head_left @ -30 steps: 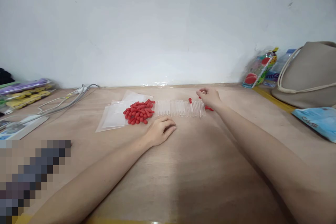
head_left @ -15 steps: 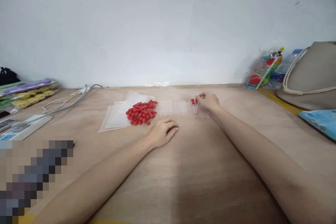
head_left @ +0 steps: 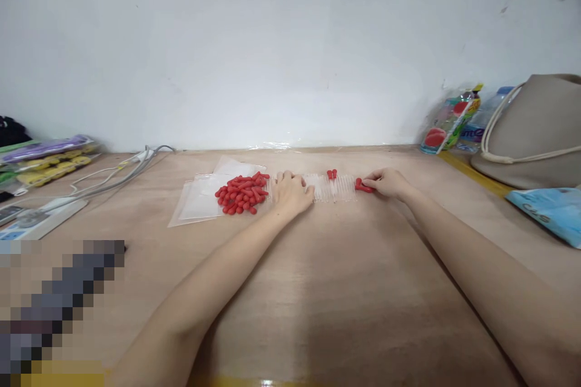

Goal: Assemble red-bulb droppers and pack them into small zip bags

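A row of clear plastic tubes (head_left: 336, 188) lies side by side on the wooden table (head_left: 318, 290). Two of them carry red caps (head_left: 331, 174) at their far ends. My left hand (head_left: 292, 192) rests on the left part of the row, fingers curled down over the tubes. My right hand (head_left: 385, 182) is at the row's right end, its fingertips pinched on a few loose red caps (head_left: 363, 185) lying there. A pile of red caps (head_left: 241, 192) sits left of the tubes on clear plastic bags (head_left: 200, 199).
Grey cables (head_left: 118, 172) and a white device (head_left: 36, 221) lie at the left, with packaged goods (head_left: 45, 160) behind. At the right stand a beige bag (head_left: 535, 133), bottles (head_left: 449, 121) and a blue packet (head_left: 549, 208). A white wall backs the table.
My left hand moved forward from the bare table onto the tube row. My right hand moved from the capped tubes to the red caps at the row's right end.
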A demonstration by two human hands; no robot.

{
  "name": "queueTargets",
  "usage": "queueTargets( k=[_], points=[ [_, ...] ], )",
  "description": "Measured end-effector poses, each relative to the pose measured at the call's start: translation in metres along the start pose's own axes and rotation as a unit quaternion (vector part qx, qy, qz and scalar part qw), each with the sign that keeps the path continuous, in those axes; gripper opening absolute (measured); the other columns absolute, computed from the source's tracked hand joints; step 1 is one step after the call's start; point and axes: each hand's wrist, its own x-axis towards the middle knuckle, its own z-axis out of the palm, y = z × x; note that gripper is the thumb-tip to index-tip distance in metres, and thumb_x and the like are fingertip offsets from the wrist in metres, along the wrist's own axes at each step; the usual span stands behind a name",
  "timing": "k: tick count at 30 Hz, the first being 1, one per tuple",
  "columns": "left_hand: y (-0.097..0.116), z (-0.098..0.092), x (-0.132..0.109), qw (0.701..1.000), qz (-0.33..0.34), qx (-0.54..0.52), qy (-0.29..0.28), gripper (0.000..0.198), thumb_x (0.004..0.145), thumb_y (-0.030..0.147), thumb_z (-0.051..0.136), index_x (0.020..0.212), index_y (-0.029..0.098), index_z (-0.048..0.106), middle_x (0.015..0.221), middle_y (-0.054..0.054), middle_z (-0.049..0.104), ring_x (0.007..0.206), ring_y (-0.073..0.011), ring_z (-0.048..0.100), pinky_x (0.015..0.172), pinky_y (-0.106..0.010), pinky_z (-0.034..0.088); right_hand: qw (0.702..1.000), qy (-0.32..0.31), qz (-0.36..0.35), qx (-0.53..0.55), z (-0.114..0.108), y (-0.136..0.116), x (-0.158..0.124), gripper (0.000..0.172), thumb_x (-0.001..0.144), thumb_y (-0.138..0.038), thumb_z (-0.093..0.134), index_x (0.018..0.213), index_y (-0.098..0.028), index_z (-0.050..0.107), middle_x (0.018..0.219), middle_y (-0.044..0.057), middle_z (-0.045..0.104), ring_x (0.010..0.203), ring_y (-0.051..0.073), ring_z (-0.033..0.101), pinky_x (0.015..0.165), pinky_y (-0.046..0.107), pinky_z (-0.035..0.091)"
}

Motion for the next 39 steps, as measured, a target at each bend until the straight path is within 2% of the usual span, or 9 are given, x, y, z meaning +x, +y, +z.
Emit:
queueTargets(
  k=[6,12,19,25,28,31,34,36,39],
  points=[
    [0.016,0.007,0.024,0.992,-0.063,0.078,-0.075,0.033,0.071,0.041,0.050,0.085,0.014,0.065,0.104,-0.015,0.053,0.102,-0.0301,0.041,0.085,-0.040,0.028,1.000,0.023,0.001,-0.021,0.003,-0.004,0.001,0.017,0.072,-0.030,0.057,0.072,-0.016,0.067,0.069,0.003,0.066,0.061,0.014,0.057,0.051,0.021,0.037],
    [0.020,0.010,0.036,0.990,-0.085,0.078,-0.084,0.034,0.066,0.035,0.056,0.085,0.009,0.064,0.101,-0.021,0.057,0.097,-0.0346,0.045,0.079,-0.042,0.030,1.000,0.023,-0.004,-0.019,0.004,-0.008,-0.001,0.018,0.069,-0.035,0.060,0.072,-0.019,0.068,0.071,0.003,0.067,0.063,0.014,0.057,0.052,0.022,0.038],
    [0.019,0.015,0.046,0.986,-0.107,0.073,-0.101,0.029,0.061,0.031,0.060,0.082,0.012,0.064,0.098,-0.020,0.060,0.094,-0.0346,0.048,0.076,-0.044,0.031,0.999,0.031,0.025,-0.025,0.004,-0.013,-0.002,0.016,0.068,-0.033,0.061,0.066,-0.018,0.066,0.066,0.002,0.066,0.060,0.014,0.056,0.050,0.021,0.036],
    [0.017,0.013,0.043,0.986,-0.103,0.069,-0.110,0.028,0.066,0.030,0.058,0.083,0.010,0.064,0.102,-0.022,0.058,0.097,-0.0345,0.047,0.078,-0.044,0.030,0.998,0.042,0.038,-0.022,0.006,-0.014,-0.002,0.018,0.070,-0.029,0.058,0.059,-0.016,0.063,0.057,0.003,0.062,0.054,0.014,0.054,0.048,0.023,0.035],
    [0.019,0.010,0.041,0.987,-0.090,0.068,-0.111,0.026,0.069,0.030,0.056,0.082,0.009,0.064,0.101,-0.022,0.058,0.097,-0.0345,0.046,0.079,-0.044,0.030,0.997,0.066,0.039,-0.009,0.007,-0.012,0.000,0.017,0.073,-0.026,0.055,0.066,-0.015,0.065,0.061,0.004,0.063,0.058,0.015,0.056,0.052,0.024,0.037],
    [0.019,0.000,0.035,0.990,-0.062,0.061,-0.107,0.027,0.072,0.031,0.053,0.082,0.008,0.063,0.100,-0.021,0.057,0.097,-0.0343,0.045,0.079,-0.043,0.031,0.992,0.118,0.032,0.010,0.005,-0.012,0.001,0.023,0.078,-0.027,0.049,0.088,-0.013,0.065,0.081,0.008,0.066,0.071,0.016,0.058,0.062,0.025,0.041],
    [0.012,-0.013,0.018,0.994,0.006,0.056,-0.094,0.024,0.076,0.028,0.048,0.078,0.009,0.063,0.096,-0.019,0.056,0.097,-0.0325,0.044,0.079,-0.042,0.033,0.987,0.161,0.006,0.027,0.002,-0.017,-0.002,0.031,0.082,-0.030,0.043,0.102,-0.014,0.061,0.091,0.008,0.064,0.080,0.017,0.057,0.070,0.026,0.042],
    [0.002,-0.021,0.001,0.990,0.106,0.060,-0.067,0.023,0.079,0.024,0.044,0.076,0.009,0.062,0.089,-0.017,0.055,0.093,-0.0304,0.044,0.078,-0.041,0.035,0.980,0.193,-0.036,0.041,0.005,-0.024,-0.009,0.030,0.083,-0.031,0.042,0.099,-0.015,0.063,0.088,0.007,0.063,0.078,0.017,0.055,0.072,0.028,0.042],
    [-0.019,-0.030,-0.028,0.968,0.237,0.068,-0.034,0.019,0.081,0.021,0.043,0.078,0.011,0.058,0.087,-0.013,0.053,0.089,-0.0268,0.044,0.077,-0.039,0.037,0.955,0.251,-0.144,0.060,0.019,-0.039,-0.031,0.026,0.083,-0.031,0.043,0.089,-0.016,0.065,0.084,0.007,0.061,0.079,0.019,0.053,0.075,0.031,0.041]
  ],
)
